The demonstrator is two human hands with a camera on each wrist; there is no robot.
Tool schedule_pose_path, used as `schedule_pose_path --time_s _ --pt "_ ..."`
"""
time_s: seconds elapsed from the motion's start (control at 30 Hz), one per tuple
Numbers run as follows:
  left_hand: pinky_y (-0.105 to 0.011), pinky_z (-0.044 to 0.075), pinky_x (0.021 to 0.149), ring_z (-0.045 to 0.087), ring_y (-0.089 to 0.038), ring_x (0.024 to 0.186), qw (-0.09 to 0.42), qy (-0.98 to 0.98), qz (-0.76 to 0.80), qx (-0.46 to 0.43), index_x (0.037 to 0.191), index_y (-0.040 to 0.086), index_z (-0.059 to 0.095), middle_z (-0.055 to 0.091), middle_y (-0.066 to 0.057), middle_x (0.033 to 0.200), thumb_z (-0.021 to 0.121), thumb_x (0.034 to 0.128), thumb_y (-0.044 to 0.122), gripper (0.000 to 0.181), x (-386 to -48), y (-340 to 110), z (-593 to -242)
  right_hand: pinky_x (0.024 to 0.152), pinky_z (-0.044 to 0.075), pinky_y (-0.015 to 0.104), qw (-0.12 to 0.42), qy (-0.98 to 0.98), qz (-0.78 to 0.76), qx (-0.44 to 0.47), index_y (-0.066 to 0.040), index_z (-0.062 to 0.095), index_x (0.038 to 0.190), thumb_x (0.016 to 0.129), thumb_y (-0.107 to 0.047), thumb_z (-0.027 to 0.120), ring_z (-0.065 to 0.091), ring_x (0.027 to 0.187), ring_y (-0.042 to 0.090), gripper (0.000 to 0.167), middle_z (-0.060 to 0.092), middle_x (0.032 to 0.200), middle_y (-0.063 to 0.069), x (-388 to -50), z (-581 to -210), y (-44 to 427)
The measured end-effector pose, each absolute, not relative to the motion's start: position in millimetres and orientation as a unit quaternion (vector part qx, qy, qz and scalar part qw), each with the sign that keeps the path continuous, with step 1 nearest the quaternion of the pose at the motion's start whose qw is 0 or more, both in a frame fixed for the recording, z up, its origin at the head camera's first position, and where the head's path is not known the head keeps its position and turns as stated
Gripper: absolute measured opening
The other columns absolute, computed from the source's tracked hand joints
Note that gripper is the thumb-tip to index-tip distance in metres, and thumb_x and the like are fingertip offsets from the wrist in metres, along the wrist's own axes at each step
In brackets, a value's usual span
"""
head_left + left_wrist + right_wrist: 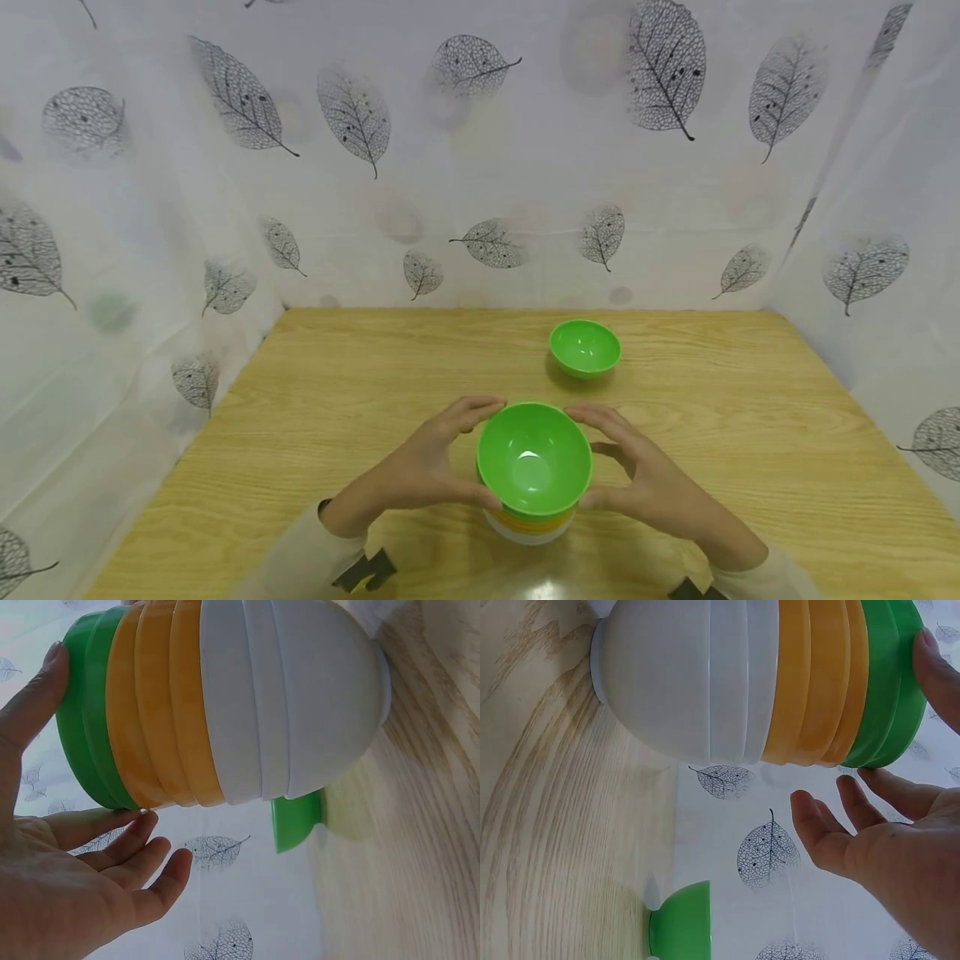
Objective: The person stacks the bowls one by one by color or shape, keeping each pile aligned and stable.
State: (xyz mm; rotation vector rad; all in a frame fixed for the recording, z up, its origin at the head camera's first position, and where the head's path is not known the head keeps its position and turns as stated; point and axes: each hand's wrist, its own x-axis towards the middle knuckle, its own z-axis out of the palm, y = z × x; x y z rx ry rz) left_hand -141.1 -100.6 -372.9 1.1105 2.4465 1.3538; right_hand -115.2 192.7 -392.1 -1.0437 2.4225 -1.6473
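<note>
A stack of nested bowls stands on the table, with white bowls (322, 697) at the bottom, orange bowls (161, 705) in the middle and green ones on top. The upper green bowl (534, 458) faces up with nothing inside it. My left hand (427, 462) holds its rim from the left, thumb at the near side and index finger at the far side. From the right, my right hand (645, 475) grips the same rim in a mirrored way. The lower fingers of both hands stay off the stack in the wrist views. A separate green bowl (585, 348) sits upright farther back.
The wooden table (360, 367) runs back to a pale, leaf-printed cloth (525, 167), which also hangs along both sides. The lone green bowl is behind the stack, slightly to the right.
</note>
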Motion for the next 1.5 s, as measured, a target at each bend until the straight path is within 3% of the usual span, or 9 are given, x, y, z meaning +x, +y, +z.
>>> schedule_pose_path --time_s 0.2,0.47,1.03,1.27,1.5 --pt "-0.046 0.040 0.105 0.040 -0.024 0.133 0.072 0.815 0.440 0.370 0.144 0.006 0.040 0.041 -0.005 0.145 0.090 0.0625 0.032 0.099 -140.7 -100.3 -371.5 0.097 0.048 0.031 0.005 0.767 -0.535 -0.354 -0.005 0.037 0.145 0.070 0.000 0.081 0.039 0.130 0.008 0.087 0.039 0.143 0.012 -115.3 -393.8 193.1" --pt "-0.045 0.042 0.104 0.042 -0.023 0.131 0.074 0.816 0.436 0.373 0.144 0.007 0.041 0.043 -0.005 0.143 0.089 0.0638 0.033 0.097 -140.7 -100.6 -371.4 0.095 0.050 0.033 0.010 0.783 -0.524 -0.336 -0.011 0.039 0.144 0.069 -0.004 0.083 0.040 0.129 0.007 0.087 0.042 0.142 0.007 -115.5 -391.7 192.8" --pt "-0.040 0.044 0.101 0.043 -0.019 0.129 0.071 0.816 0.428 0.383 0.145 0.010 0.040 0.043 0.001 0.142 0.088 0.0649 0.034 0.096 -142.1 -101.7 -373.3 0.094 0.050 0.034 0.027 0.787 -0.529 -0.316 -0.013 0.041 0.143 0.072 -0.006 0.082 0.041 0.129 0.005 0.083 0.045 0.143 0.006 -115.3 -390.7 193.2" --pt "-0.048 0.044 0.100 0.042 -0.019 0.130 0.076 0.813 0.434 0.380 0.145 0.008 0.040 0.042 0.001 0.142 0.088 0.0651 0.032 0.096 -142.4 -101.3 -372.9 0.094 0.050 0.034 0.036 0.786 -0.532 -0.311 -0.015 0.041 0.143 0.073 -0.007 0.081 0.041 0.129 0.004 0.081 0.046 0.143 0.006 -115.1 -389.7 193.4" --pt "-0.048 0.044 0.101 0.042 -0.021 0.130 0.077 0.812 0.436 0.381 0.145 0.009 0.039 0.042 -0.001 0.143 0.087 0.0663 0.033 0.096 -143.8 -101.5 -374.8 0.095 0.050 0.033 0.036 0.789 -0.533 -0.305 -0.014 0.042 0.143 0.074 -0.007 0.081 0.042 0.128 0.003 0.080 0.046 0.143 0.006 -115.6 -389.6 193.1"
